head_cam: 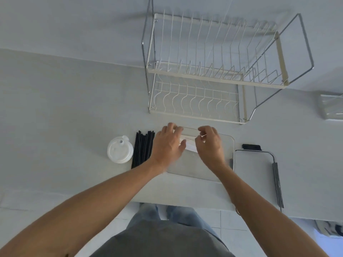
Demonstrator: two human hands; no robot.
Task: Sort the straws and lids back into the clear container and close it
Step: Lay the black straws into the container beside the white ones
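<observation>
Both hands (169, 143) (209, 143) on 1 container (227, 145) — 1 lid stack (120, 149), straws (142, 149) uncountable.

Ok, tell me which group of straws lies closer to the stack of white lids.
The bundle of black straws, lying right beside the stack of white plastic lids. The pale straws are under both hands, over the clear container.

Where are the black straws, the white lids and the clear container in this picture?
black straws (142, 150): head view, middle of the bundle lying on the table.
white lids (119, 150): head view, top face of the stack.
clear container (227, 145): head view, its bare right rim.
</observation>
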